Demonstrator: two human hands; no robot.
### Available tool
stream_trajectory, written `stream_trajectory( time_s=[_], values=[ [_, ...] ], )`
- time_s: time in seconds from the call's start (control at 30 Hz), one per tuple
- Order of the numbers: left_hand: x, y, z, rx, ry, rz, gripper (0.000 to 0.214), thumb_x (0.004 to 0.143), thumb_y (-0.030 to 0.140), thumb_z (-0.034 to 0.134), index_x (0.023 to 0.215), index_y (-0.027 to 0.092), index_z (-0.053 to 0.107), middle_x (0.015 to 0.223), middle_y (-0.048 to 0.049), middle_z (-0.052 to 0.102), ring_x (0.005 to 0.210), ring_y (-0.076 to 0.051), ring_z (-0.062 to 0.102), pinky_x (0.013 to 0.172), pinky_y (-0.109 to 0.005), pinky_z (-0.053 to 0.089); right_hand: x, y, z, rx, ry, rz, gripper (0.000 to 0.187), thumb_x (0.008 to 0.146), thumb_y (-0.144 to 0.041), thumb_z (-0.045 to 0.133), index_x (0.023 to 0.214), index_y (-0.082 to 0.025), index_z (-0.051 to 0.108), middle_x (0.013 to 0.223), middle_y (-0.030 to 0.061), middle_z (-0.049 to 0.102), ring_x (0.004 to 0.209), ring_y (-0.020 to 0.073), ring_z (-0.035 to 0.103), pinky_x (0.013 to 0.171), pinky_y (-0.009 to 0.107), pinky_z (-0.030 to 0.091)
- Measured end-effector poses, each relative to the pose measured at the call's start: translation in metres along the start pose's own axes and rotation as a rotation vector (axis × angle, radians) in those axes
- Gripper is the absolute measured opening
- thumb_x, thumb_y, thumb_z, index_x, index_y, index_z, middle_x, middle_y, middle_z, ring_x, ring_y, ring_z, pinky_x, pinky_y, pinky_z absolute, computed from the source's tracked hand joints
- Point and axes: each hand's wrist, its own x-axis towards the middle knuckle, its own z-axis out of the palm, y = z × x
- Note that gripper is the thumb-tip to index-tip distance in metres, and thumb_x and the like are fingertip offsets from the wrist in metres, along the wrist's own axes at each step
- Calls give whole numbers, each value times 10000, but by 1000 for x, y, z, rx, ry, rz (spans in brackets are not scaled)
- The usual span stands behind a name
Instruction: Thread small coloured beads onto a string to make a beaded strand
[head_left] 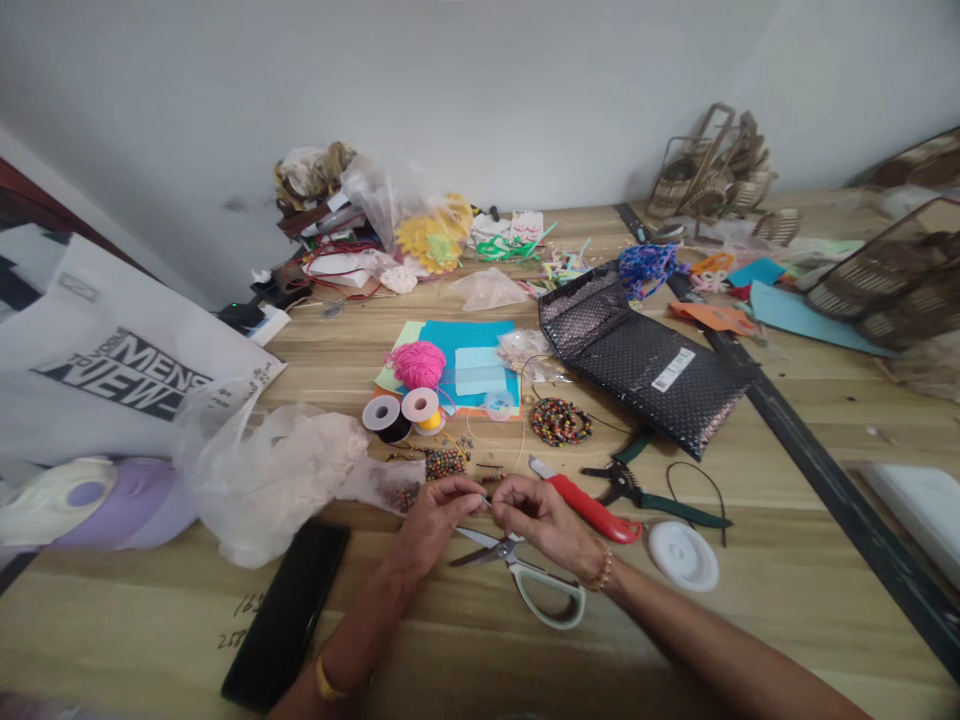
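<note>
My left hand and my right hand meet over the table, both closed in a pinch. Between their fingertips is something tiny and thin that I cannot make out. Just below them lie scissors with pale handles and spread blades. A red-handled cutter is right of my right hand, beside green-handled pliers. Small multicoloured beads are spread beyond my left hand, near a clear bag of beads. Farther back sits a coiled string of beads.
Thread spools, pink yarn and blue paper lie ahead. A black padded envelope is at the right, a white lid nearer. At the left are a phone, a plastic bag and a printed bag.
</note>
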Motion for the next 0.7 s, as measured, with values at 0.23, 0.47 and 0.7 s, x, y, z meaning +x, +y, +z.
stream_trajectory(
  time_s=[0.23,0.47,0.7],
  values=[
    [2,-6,-2,72,-37,4,201,577,298,804,687,154,719,634,-11,672,628,-141,567,656,-257,423,0,1,-2,-33,-1,-16,390,826,-548,583,752,-167,546,579,-40,458,522,94,396,512,226,317],
    [-2,-1,0,253,-23,216,158,709,311,730,647,167,706,671,-8,638,681,-152,548,689,-267,417,1,0,-2,-40,72,-36,365,837,-527,580,833,-162,579,621,-26,492,548,101,421,512,224,331],
    [-8,3,4,341,-54,487,70,759,263,714,753,210,761,730,-24,611,733,-166,555,694,-277,418,3,-7,-10,-20,168,-77,353,830,-503,601,924,-163,597,641,-30,491,541,95,409,496,215,324]
  ],
)
